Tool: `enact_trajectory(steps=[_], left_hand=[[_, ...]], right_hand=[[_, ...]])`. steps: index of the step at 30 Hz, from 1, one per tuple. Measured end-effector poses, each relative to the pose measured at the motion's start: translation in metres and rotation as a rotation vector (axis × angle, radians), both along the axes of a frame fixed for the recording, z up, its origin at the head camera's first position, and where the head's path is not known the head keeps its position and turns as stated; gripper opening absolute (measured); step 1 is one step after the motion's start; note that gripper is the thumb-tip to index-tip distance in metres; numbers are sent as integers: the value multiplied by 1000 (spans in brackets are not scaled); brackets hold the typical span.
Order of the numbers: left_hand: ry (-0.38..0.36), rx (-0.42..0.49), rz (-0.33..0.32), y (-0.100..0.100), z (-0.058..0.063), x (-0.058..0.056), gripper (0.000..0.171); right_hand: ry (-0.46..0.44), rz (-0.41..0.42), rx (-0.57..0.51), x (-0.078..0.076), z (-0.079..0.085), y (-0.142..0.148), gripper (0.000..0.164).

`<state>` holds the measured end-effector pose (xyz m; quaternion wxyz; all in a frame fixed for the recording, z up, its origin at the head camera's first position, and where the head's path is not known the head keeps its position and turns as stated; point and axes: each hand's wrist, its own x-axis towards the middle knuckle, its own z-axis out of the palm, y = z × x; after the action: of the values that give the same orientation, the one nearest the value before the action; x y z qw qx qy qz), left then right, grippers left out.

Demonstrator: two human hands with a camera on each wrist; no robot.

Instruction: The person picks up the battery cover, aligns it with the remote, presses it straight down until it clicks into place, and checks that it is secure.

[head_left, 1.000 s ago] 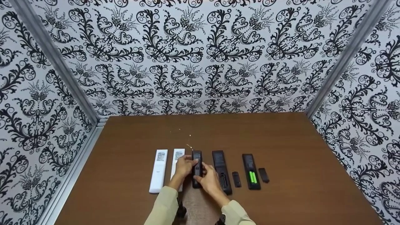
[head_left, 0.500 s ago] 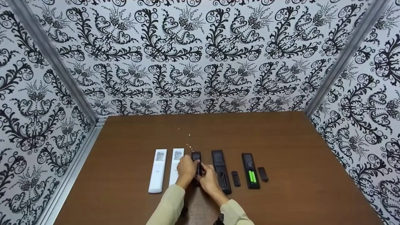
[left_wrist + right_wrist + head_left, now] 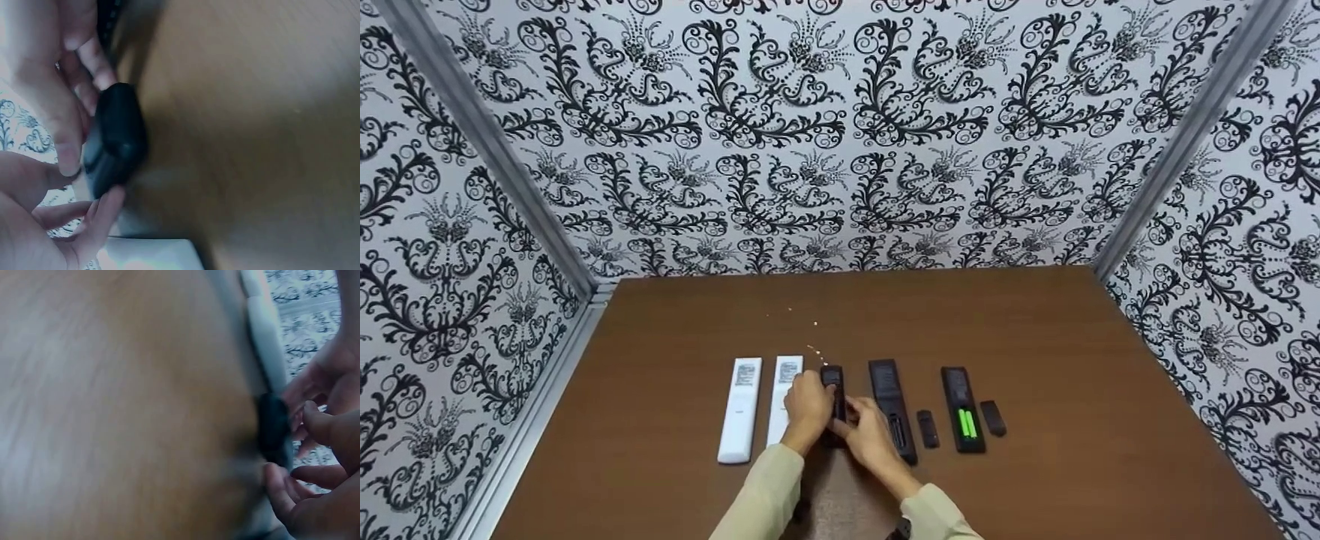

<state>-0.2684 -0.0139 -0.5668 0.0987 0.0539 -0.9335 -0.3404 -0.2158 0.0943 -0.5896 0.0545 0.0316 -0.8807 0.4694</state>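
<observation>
Both hands grip a black remote control (image 3: 832, 373) that lies back side up in the middle of the row. My left hand (image 3: 808, 403) holds its left side, the thumb over the back, and hides part of it. From the right, my right hand (image 3: 872, 433) pinches the lower half with thumb and fingers. In the left wrist view, the end of the remote control (image 3: 121, 126) shows between the fingers of both hands. The right wrist view has the same black end (image 3: 274, 424) in the fingers; the battery area is covered by the hands.
Two white remotes (image 3: 739, 412) lie to the left, one partly behind my left hand. Rightward is a black remote (image 3: 886, 382) with an uncovered battery bay, a loose cover (image 3: 928, 429), another black remote (image 3: 958, 382) with green batteries (image 3: 967, 424), and a second cover (image 3: 993, 418).
Over the last second my left hand has shifted right and across the remote control, covering more of its back. My right hand has stayed almost in place at its lower half.
</observation>
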Motion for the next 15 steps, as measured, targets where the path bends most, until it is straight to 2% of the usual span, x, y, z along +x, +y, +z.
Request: enact_trajectory(steps=[4,7,11,15], left_hand=[[37,-5,-14,5,4,0,18],[49,34,-54,10,6,1,13],[-5,117,-90,20,10,2,13],[-64,176,-112,32,13,2,24]], right_hand=[[49,-16,-43,6,12,16,29],[114,-40,-19,9,19,32,14],[175,-67,66,12,23,54,8],[163,-95,107,15,22,74,8]])
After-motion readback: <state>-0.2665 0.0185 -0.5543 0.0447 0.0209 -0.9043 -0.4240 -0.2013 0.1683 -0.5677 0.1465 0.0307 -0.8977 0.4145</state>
